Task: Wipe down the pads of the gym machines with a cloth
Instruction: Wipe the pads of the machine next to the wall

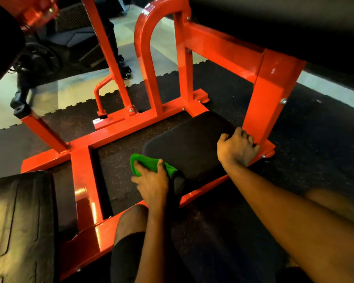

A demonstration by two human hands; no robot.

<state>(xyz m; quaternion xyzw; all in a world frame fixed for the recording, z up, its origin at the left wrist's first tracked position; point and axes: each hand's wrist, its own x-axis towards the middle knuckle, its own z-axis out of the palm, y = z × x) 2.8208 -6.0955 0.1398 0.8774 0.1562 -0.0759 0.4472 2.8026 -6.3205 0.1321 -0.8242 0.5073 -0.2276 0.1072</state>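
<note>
The head camera is looking down at a black pad (190,144) sitting low in the orange frame (272,94). The left hand (151,181) is gripping a green cloth (149,161), fingers curled round it, and pressing it on the pad's near left corner. The right hand (236,149) is clutching the pad's right edge, just beside an orange upright.

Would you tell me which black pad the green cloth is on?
The low flat pad inside the frame: the left hand holds the green cloth on its near corner. The ribbed pad and overhead pad are untouched.
</note>
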